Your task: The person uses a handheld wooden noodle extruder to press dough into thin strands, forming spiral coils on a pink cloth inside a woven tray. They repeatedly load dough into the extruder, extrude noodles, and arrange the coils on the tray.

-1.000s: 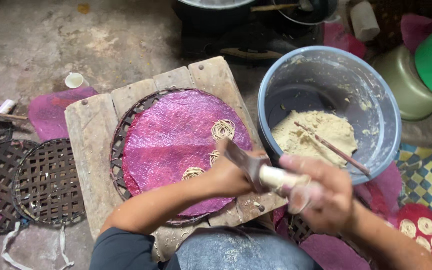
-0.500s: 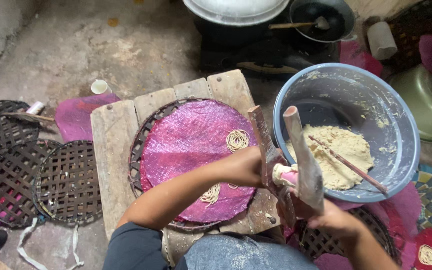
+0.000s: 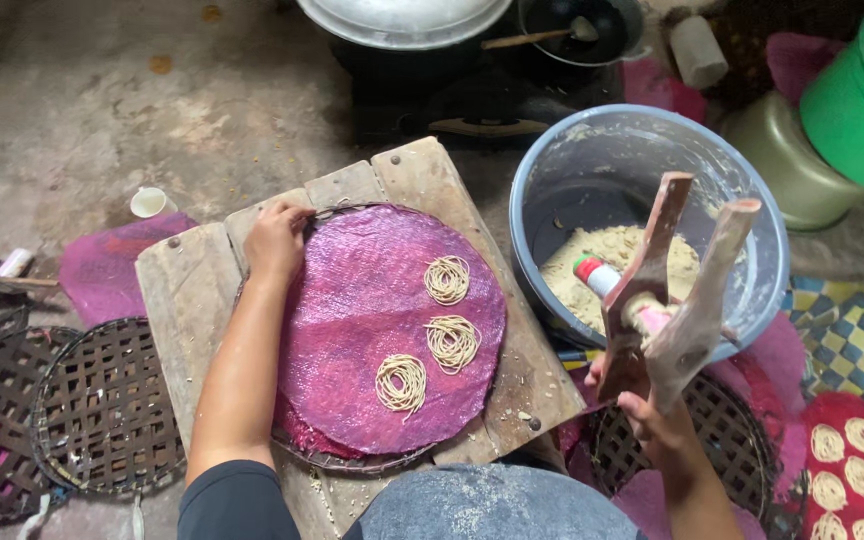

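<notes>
My left hand [image 3: 274,238] rests on the far left rim of a round purple mat [image 3: 352,360] that lies on a woven tray [image 3: 347,462] atop a low wooden table [image 3: 187,290]. Three coils of thin noodle strands [image 3: 432,325] sit on the mat's right half. My right hand [image 3: 640,395] grips a wooden two-handled press [image 3: 677,290], held upright with its handles spread, beside the table's right edge. Behind the press stands a large blue-grey basin [image 3: 592,150] holding pale dough [image 3: 592,265].
Dark woven trays [image 3: 102,410] lie on the floor at left. A covered pot [image 3: 402,20] and a dark pan [image 3: 582,25] stand beyond the table. A green bucket [image 3: 857,100] is at top right; more noodle coils on a red mat [image 3: 862,460] lie at bottom right.
My left hand has let go of the press and moved to the mat's far left rim. The press handles have opened and swung upright in my right hand.
</notes>
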The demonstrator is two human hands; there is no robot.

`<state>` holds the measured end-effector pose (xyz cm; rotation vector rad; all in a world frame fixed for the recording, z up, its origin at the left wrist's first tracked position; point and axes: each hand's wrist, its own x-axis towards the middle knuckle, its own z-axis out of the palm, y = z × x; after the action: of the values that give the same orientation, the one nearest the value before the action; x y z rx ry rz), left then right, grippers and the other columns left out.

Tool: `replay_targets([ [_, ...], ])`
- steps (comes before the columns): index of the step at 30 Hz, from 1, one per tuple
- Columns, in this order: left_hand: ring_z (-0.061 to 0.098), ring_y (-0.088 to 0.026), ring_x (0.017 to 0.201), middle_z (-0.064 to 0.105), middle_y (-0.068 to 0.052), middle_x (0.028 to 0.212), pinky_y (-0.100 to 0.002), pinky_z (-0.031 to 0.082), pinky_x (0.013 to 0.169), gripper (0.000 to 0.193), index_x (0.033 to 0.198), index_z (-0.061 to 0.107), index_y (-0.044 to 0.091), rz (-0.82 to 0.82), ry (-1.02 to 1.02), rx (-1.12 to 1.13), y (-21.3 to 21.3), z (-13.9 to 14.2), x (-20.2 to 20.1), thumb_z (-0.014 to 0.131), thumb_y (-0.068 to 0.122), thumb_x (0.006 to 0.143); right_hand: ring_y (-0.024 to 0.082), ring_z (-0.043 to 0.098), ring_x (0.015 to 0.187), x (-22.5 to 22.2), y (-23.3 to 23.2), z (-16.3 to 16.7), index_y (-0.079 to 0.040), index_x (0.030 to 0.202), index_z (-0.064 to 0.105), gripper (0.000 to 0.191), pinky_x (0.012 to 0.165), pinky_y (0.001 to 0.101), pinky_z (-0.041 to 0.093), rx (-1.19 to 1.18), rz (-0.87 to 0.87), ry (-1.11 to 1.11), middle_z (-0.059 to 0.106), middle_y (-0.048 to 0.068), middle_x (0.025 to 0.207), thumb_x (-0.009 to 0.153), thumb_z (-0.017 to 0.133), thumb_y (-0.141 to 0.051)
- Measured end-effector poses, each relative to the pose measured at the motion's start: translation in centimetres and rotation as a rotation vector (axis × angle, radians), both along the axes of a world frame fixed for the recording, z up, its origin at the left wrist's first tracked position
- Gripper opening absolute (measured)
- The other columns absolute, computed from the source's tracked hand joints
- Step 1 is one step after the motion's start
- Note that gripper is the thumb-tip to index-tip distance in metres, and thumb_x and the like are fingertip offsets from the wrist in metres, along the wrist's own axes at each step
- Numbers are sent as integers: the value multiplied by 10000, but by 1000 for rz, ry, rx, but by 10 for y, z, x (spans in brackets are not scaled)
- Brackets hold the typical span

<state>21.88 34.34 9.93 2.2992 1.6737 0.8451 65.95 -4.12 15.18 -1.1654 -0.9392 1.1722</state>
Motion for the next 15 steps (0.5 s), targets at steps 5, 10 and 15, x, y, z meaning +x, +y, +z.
replay_targets([
  [5,687,-291,963,735,-6,1070,-441,541,784,268,1061,806,236,143,68,56,-8,7,-27,658,59,923,282,606,1160,-10,6,20,53,1314,549,549,1042,420,468,34,-4,-42,625,180,1212,826,641,-183],
  [10,671,-375,918,678,-118,1068,-502,534,803,302,1170,783,229,298,134,-63,-48,1,-77,655,84,937,289,609,1141,-15,17,20,-7,1362,497,624,1025,439,483,18,19,15,612,162,1210,764,654,-86],
  [15,628,-477,985,568,-242,1177,-564,520,822,354,1228,577,26,197,163,-167,-138,3,-77,678,136,907,288,620,1162,-24,25,17,30,1344,528,584,1043,427,486,-31,37,-25,625,166,1219,790,659,-98],
])
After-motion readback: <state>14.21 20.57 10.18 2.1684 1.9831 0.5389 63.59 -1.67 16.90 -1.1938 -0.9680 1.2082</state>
